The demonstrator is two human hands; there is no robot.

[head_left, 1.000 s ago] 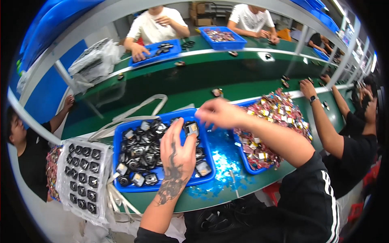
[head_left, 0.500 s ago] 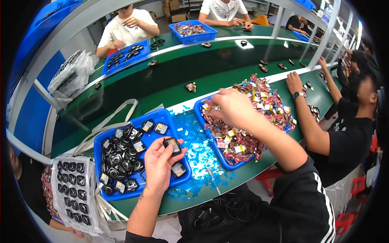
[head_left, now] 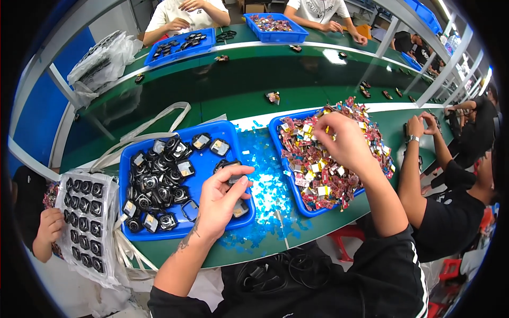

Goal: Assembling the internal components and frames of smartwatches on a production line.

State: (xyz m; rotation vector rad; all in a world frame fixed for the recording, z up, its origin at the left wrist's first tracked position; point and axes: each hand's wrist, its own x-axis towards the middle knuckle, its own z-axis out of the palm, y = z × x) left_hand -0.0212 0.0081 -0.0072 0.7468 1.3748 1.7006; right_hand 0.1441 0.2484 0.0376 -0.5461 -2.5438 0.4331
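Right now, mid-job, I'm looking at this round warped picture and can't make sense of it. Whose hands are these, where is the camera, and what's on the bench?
The camera sits on a person's head and looks down, and its fisheye lens bends straight edges. The two bare arms coming up from the bottom belong to that person.

The left hand pinches a small black part over a blue tray filled with similar black parts. The right hand reaches into a second blue tray heaped with small colourful pieces; what it grips is hidden.

Both trays stand on a green bench, with blue film scraps between them. Other people work around it; one at the left holds a bagged sheet of black parts.
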